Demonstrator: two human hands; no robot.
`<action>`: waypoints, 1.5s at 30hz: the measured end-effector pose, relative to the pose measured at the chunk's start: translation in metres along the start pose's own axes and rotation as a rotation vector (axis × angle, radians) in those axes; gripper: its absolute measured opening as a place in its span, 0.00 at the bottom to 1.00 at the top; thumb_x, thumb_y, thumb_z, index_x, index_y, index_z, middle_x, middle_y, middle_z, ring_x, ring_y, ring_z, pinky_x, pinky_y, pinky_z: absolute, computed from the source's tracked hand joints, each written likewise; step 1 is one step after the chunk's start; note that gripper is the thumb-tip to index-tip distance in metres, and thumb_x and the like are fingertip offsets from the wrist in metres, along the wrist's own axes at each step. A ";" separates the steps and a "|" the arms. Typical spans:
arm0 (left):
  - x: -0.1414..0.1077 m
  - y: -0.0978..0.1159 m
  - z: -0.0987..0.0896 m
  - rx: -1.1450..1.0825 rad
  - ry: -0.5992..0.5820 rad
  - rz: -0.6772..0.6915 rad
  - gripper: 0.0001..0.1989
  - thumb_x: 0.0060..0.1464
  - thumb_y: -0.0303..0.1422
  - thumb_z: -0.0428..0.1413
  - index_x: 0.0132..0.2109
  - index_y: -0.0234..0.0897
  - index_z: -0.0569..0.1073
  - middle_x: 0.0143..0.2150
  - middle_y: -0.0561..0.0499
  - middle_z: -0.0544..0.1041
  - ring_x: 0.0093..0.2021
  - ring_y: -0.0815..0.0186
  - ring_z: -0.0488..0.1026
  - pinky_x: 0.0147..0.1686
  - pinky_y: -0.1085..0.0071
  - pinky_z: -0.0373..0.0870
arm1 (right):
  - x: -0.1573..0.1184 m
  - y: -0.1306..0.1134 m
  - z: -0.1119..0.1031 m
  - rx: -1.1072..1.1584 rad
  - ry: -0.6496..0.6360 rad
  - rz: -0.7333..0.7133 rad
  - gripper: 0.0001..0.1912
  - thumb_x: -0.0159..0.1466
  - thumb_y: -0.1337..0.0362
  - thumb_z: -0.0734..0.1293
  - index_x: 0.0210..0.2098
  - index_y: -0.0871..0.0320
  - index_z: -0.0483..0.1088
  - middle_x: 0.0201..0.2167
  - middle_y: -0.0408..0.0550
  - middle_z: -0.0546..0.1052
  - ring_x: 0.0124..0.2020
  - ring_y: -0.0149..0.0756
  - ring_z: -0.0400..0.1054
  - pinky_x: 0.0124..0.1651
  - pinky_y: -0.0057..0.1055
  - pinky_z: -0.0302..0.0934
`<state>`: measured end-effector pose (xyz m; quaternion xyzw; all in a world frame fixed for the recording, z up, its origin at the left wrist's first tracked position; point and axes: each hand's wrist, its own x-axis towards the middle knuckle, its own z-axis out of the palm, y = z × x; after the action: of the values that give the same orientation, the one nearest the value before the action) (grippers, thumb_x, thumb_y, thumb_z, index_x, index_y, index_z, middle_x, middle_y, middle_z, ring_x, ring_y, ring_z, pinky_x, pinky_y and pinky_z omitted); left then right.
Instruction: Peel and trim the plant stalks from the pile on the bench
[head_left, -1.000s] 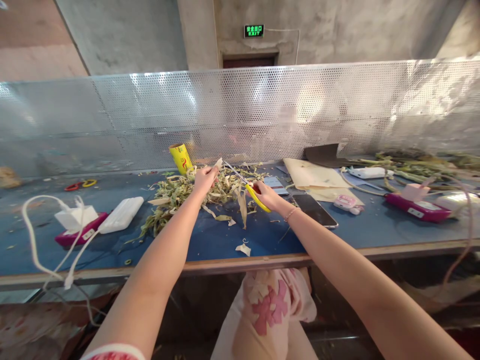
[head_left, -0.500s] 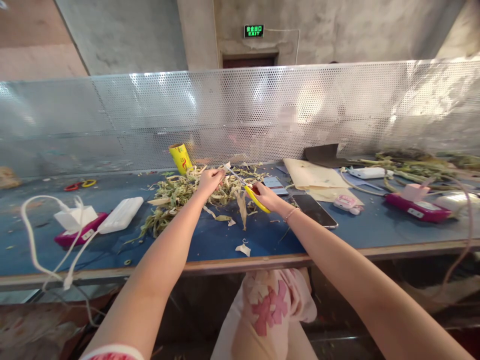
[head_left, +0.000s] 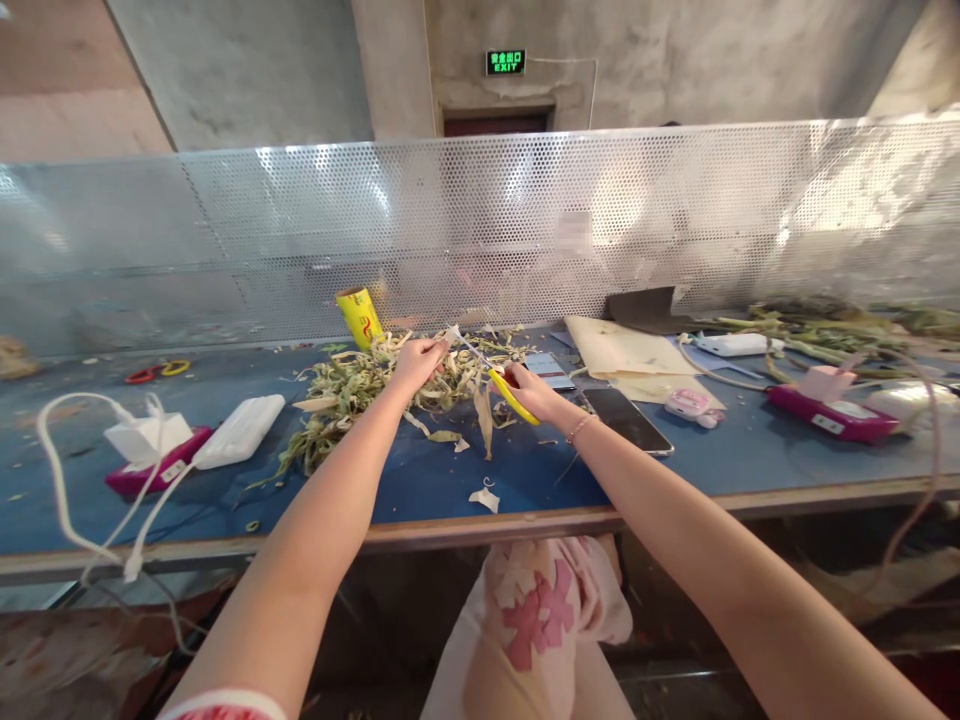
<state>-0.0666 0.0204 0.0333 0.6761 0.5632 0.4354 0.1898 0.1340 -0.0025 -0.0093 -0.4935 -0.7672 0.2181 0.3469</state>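
Observation:
My right hand (head_left: pixel 534 388) is closed round the yellow handles of a pair of scissors (head_left: pixel 513 398). The blades point away and to the left, their tips close to my left hand (head_left: pixel 420 364). Between the thumb and fingers of that left hand is pinched a small whitish scrap (head_left: pixel 452 334), which the blade tips seem to meet; whether they touch I cannot tell. Beneath both hands spreads a heap of dried, pale green plant strips (head_left: pixel 341 400). A long dry leaf (head_left: pixel 484 420) hangs off its front.
A yellow tube (head_left: pixel 360 318) leans behind the heap. To the right lie a phone (head_left: pixel 630 420), brown paper (head_left: pixel 630 350), a pink case (head_left: pixel 691 406) and a magenta power strip (head_left: pixel 829 412). Leftward are a white power bank (head_left: pixel 240 430), cables and red-yellow scissors (head_left: pixel 157 371). A perforated metal screen (head_left: pixel 487 220) stands behind.
Hardly anything differs. The view has shifted very slightly; both hands keep their places, with the scissors and the whitish scrap still held.

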 end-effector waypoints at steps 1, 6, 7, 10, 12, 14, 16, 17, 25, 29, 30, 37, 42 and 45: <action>0.000 0.000 0.000 -0.001 -0.005 0.006 0.15 0.51 0.39 0.47 0.28 0.31 0.71 0.16 0.55 0.65 0.13 0.74 0.58 0.16 0.76 0.53 | 0.000 0.000 0.000 -0.002 -0.002 0.000 0.18 0.53 0.48 0.59 0.25 0.56 0.52 0.25 0.41 0.63 0.28 0.30 0.56 0.32 0.29 0.51; 0.000 -0.001 -0.001 0.007 -0.034 0.023 0.16 0.51 0.40 0.47 0.28 0.32 0.71 0.16 0.55 0.65 0.13 0.75 0.58 0.17 0.76 0.53 | 0.003 0.003 0.000 -0.014 -0.008 0.004 0.17 0.53 0.49 0.59 0.24 0.57 0.53 0.24 0.41 0.63 0.26 0.29 0.56 0.30 0.28 0.50; 0.000 -0.002 -0.001 0.010 -0.039 0.019 0.16 0.51 0.40 0.47 0.28 0.32 0.71 0.16 0.55 0.65 0.13 0.75 0.58 0.17 0.76 0.53 | 0.003 0.004 0.000 -0.016 -0.008 0.006 0.17 0.54 0.48 0.58 0.24 0.57 0.54 0.24 0.41 0.63 0.26 0.29 0.56 0.30 0.28 0.49; 0.001 -0.003 -0.001 0.005 -0.054 0.014 0.16 0.51 0.41 0.48 0.30 0.32 0.71 0.16 0.55 0.65 0.13 0.75 0.57 0.17 0.76 0.54 | 0.004 0.005 -0.001 -0.033 -0.001 -0.004 0.17 0.54 0.49 0.57 0.23 0.57 0.54 0.23 0.41 0.63 0.26 0.29 0.56 0.29 0.27 0.48; 0.002 -0.004 -0.001 -0.011 -0.061 0.017 0.16 0.50 0.41 0.48 0.29 0.32 0.71 0.16 0.55 0.65 0.13 0.75 0.57 0.17 0.76 0.54 | 0.005 0.004 -0.002 -0.045 0.006 -0.014 0.17 0.55 0.49 0.57 0.22 0.57 0.54 0.22 0.41 0.63 0.26 0.29 0.56 0.28 0.27 0.47; 0.003 -0.005 -0.001 -0.027 -0.067 0.013 0.16 0.51 0.41 0.47 0.29 0.32 0.71 0.16 0.55 0.64 0.13 0.75 0.56 0.17 0.76 0.54 | 0.005 0.004 -0.003 -0.045 0.010 -0.022 0.17 0.54 0.49 0.57 0.22 0.57 0.54 0.21 0.40 0.62 0.25 0.29 0.55 0.28 0.27 0.47; 0.003 -0.006 -0.001 -0.034 -0.073 -0.002 0.16 0.51 0.41 0.47 0.29 0.32 0.71 0.16 0.55 0.64 0.13 0.75 0.56 0.17 0.76 0.53 | 0.005 0.003 -0.004 -0.036 0.008 -0.035 0.17 0.54 0.50 0.57 0.22 0.57 0.55 0.21 0.40 0.62 0.25 0.28 0.55 0.28 0.27 0.47; 0.004 -0.006 -0.001 -0.035 -0.077 -0.010 0.16 0.51 0.41 0.47 0.29 0.32 0.71 0.16 0.55 0.64 0.13 0.75 0.56 0.17 0.76 0.53 | 0.005 0.003 -0.004 -0.032 0.008 -0.042 0.16 0.54 0.50 0.57 0.22 0.57 0.55 0.21 0.40 0.62 0.25 0.29 0.55 0.28 0.27 0.47; 0.006 -0.008 -0.001 -0.063 -0.078 -0.052 0.16 0.51 0.41 0.47 0.30 0.32 0.71 0.17 0.55 0.65 0.13 0.75 0.56 0.16 0.76 0.54 | 0.005 0.003 -0.005 -0.027 -0.007 -0.061 0.16 0.53 0.50 0.58 0.21 0.57 0.55 0.21 0.40 0.62 0.25 0.29 0.56 0.29 0.27 0.48; 0.008 -0.011 -0.001 -0.076 -0.074 -0.056 0.17 0.50 0.42 0.48 0.29 0.33 0.71 0.17 0.55 0.65 0.13 0.75 0.56 0.16 0.76 0.52 | 0.007 0.007 -0.006 -0.013 -0.010 -0.095 0.17 0.53 0.50 0.58 0.21 0.57 0.55 0.20 0.40 0.62 0.25 0.29 0.56 0.29 0.27 0.48; 0.008 -0.012 -0.001 -0.082 -0.075 -0.052 0.17 0.50 0.43 0.48 0.29 0.33 0.71 0.17 0.54 0.65 0.13 0.75 0.56 0.16 0.76 0.52 | 0.007 0.008 -0.006 -0.008 -0.006 -0.096 0.16 0.53 0.50 0.58 0.21 0.57 0.55 0.20 0.39 0.62 0.24 0.28 0.56 0.29 0.27 0.48; 0.011 -0.017 -0.001 -0.095 -0.077 -0.052 0.16 0.49 0.42 0.49 0.28 0.33 0.72 0.18 0.52 0.67 0.13 0.75 0.56 0.16 0.75 0.52 | 0.009 0.013 -0.005 0.003 0.007 -0.091 0.16 0.52 0.50 0.58 0.21 0.57 0.55 0.19 0.39 0.62 0.24 0.28 0.56 0.28 0.26 0.49; 0.011 -0.016 -0.002 -0.135 -0.080 -0.090 0.15 0.49 0.42 0.49 0.28 0.33 0.71 0.18 0.53 0.66 0.13 0.75 0.56 0.15 0.75 0.52 | 0.011 0.015 -0.002 -0.035 0.020 -0.065 0.16 0.54 0.50 0.58 0.22 0.57 0.56 0.22 0.41 0.65 0.25 0.30 0.58 0.29 0.26 0.50; 0.008 -0.009 -0.001 -0.207 -0.065 -0.139 0.15 0.49 0.41 0.50 0.29 0.33 0.71 0.18 0.53 0.67 0.14 0.75 0.58 0.16 0.76 0.54 | 0.010 0.017 0.000 -0.136 0.048 0.011 0.16 0.54 0.49 0.57 0.23 0.56 0.56 0.23 0.44 0.67 0.26 0.32 0.60 0.29 0.27 0.51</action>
<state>-0.0732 0.0303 0.0305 0.6260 0.5542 0.4551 0.3064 0.1415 0.0143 -0.0179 -0.5254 -0.7688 0.1555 0.3297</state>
